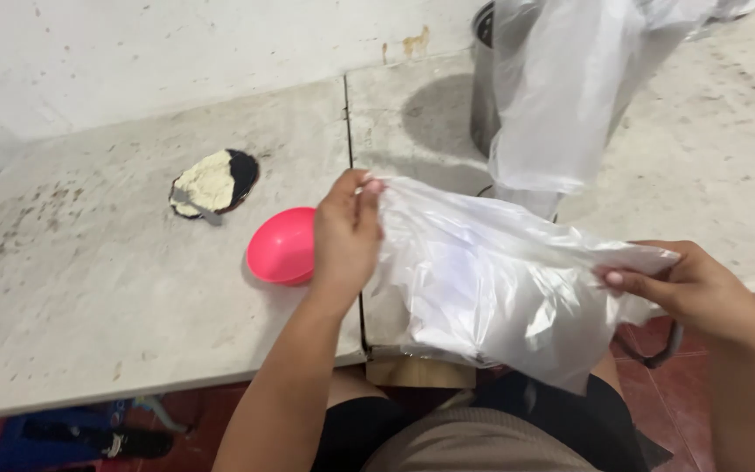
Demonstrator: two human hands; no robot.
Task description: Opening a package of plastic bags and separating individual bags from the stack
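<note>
A clear plastic bag [491, 280] is stretched open between my two hands above the table's front edge. My left hand [347, 236] pinches the bag's left rim with the fingers closed on the film. My right hand [688, 284] grips the bag's right rim. The bag sags down toward my lap. A pink bowl [283, 246] sits on the table just left of my left hand.
A dark plate [216, 182] with a pale lump of dough and a spoon lies farther left. A metal pot [487, 87] stands at the back, with another plastic bag [561, 96] draped over it. The grey table [115, 288] has a seam down its middle.
</note>
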